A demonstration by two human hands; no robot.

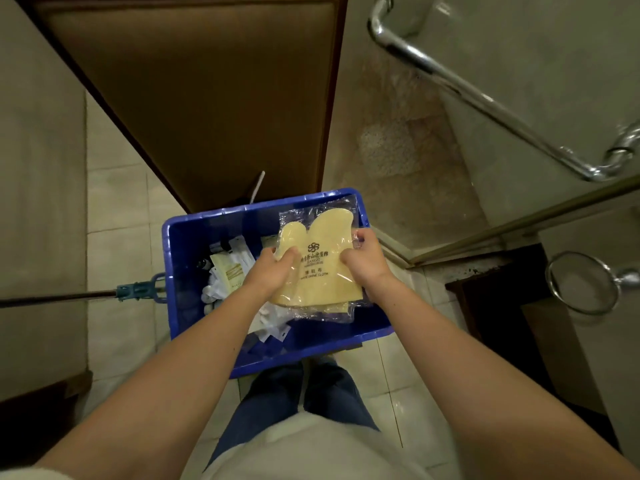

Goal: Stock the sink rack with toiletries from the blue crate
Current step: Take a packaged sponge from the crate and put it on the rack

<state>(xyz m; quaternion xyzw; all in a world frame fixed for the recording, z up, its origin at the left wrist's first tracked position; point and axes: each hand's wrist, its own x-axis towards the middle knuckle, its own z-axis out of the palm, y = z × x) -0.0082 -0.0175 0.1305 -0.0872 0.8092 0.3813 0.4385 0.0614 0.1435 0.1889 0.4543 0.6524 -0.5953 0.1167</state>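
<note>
**tilefan:** So how far along is the restocking here? Doesn't look like much has happened.

**rackwatcher:** Early days, I'd say. The sink rack isn't in view at all, so no way to tell what's already on it. What you can see is the blue plastic crate sitting on the pale tiled floor at the person's feet, and it's got plenty left in it.

**tilefan:** What's in there?

**rackwatcher:** Left side is a loose heap of small white sachets and packets, plus a cream sachet with gold stripes lying on top. Too small to read any of them. Over the right half is a clear plastic packet holding a flat yellow shoe-shine cloth with a dark printed logo.

**tilefan:** Is that one in the crate or being held?

**rackwatcher:** Held, above the crate's right side. The left hand has its fingers closed on the packet's left edge, and the right hand has its fingers pinching the right edge near the top. Both are gripping, nothing spread.

**tilefan:** So what's left?

**rackwatcher:** My guess is nearly everything: carry this one over, then keep working through the pile.
</note>
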